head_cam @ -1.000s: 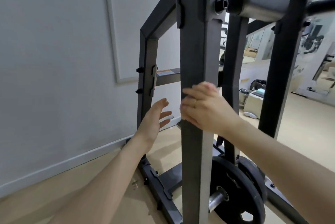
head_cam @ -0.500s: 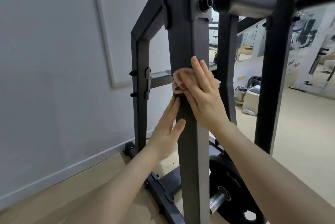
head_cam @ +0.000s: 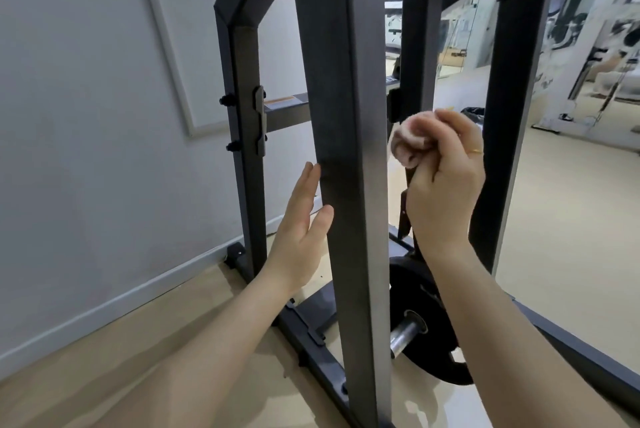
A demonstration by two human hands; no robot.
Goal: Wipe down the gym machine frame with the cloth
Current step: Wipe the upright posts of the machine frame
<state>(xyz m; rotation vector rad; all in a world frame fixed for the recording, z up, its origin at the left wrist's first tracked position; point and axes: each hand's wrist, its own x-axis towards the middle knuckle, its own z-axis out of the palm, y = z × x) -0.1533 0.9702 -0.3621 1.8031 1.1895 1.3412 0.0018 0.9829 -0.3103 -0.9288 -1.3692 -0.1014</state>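
Right hand (head_cam: 445, 182) fisted round bunched cloth (head_cam: 410, 145), just beside post (head_cam: 346, 150), apparently off metal, likely regripping for next pass. Left hand (head_cam: 301, 237) open, flat against post's left face, probably steadying.

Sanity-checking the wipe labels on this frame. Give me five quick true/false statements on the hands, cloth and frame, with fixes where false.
1. The right hand holds a bunched pink cloth. True.
2. The cloth is pressed flat on the front post. False: it sits just right of the post, at its edge; contact cannot be told.
3. The left hand is open, fingers straight beside the post. True.
4. The left hand holds a spray bottle. False: it holds nothing.
5. A weight plate sits low on the machine behind the post. True.
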